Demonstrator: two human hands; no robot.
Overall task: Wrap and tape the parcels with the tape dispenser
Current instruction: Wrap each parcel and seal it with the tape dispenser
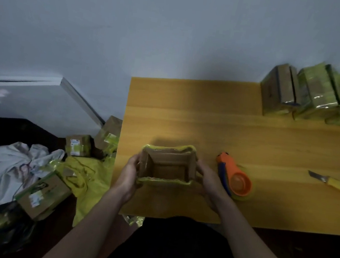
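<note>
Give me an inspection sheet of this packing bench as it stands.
Surface: wooden table, bare at centre.
Job's things: open cardboard box with yellow-green wrap at its rim; orange tape dispenser right of it; wrapped parcels stacked at far right.
Clutter: yellow utility knife, blade out; boxes, yellow wrap and white cloth on the floor at left.
Grip: left hand and right hand hold the box's sides.
Cables: nothing seen.
Surroundings: plain wall.

The single head view looks forward and steeply down from above the table (pixel 251 128), close over its near edge. The table fills the right half, its far edge against the wall (pixel 156 29); left of the table the floor (pixel 2 128) shows.
</note>
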